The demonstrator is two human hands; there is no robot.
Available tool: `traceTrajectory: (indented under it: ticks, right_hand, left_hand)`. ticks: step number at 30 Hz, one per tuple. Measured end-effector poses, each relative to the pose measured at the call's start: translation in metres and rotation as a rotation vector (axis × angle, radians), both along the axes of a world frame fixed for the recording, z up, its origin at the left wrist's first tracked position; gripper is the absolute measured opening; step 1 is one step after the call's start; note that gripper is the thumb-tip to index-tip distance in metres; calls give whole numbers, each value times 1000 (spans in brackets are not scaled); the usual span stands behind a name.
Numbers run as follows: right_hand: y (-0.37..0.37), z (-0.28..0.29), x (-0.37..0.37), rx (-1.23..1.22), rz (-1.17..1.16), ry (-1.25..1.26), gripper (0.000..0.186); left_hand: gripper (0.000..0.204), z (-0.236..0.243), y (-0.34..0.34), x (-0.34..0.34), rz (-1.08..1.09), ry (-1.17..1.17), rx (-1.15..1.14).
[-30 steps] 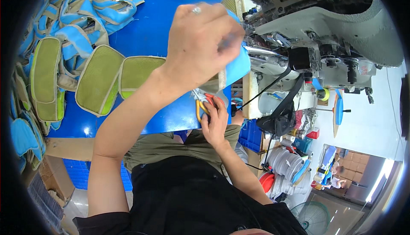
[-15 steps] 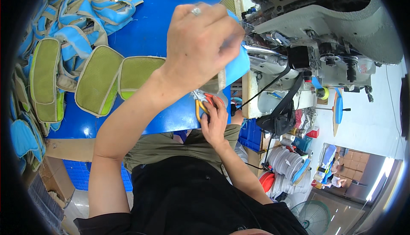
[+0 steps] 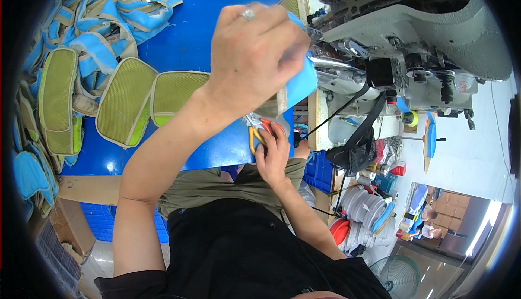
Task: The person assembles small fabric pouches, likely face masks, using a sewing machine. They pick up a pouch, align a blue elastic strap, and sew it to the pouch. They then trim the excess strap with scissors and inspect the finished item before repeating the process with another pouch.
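My left hand [image 3: 255,57] is raised over the right part of the blue tabletop, its fingers curled in a closed grip. The fingertips are hidden, so what they may hold I cannot make out. Beneath it lies a light-blue fabric piece [image 3: 302,85] with a beige edge, mostly covered by the hand. Near the table's front edge, my right hand [image 3: 274,155] is closed around scissors [image 3: 253,139] with red-orange and yellow handles. Their metal part points away from me, under my left wrist. Left of my forearm sit green mesh pouches [image 3: 125,103] with beige binding.
A sewing machine [image 3: 401,33] stands at the right, close beside my left hand. Blue-and-beige fabric pieces [image 3: 108,22] are heaped at the far left of the blue table [image 3: 184,33]. Thread spools [image 3: 361,206] and a fan [image 3: 399,274] are at the lower right.
My hands and the scissors have hardly moved. Far off at the right, people in the background have shifted slightly.
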State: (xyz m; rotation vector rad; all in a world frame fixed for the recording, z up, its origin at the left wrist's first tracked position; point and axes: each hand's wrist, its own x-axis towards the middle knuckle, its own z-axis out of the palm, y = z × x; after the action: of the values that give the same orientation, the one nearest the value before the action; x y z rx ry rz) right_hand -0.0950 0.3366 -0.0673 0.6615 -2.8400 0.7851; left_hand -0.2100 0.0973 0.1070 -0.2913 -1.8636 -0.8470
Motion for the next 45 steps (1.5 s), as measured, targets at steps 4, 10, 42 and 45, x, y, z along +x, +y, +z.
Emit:
traceTrajectory:
  ticks: [4, 10, 42, 45]
  right_hand:
    - [0, 1, 0, 3, 1, -1, 44]
    - [0, 0, 0, -7, 3, 1, 44]
    - [0, -1, 1, -12, -14, 11, 43]
    - [0, 0, 1, 9, -14, 26, 45]
  left_hand:
    - [13, -1, 1, 0, -3, 3, 1]
    - [13, -1, 1, -1, 4, -3, -3]
    - [12, 4, -2, 2, 4, -41, -82]
    - [13, 7, -4, 14, -139, -126, -7]
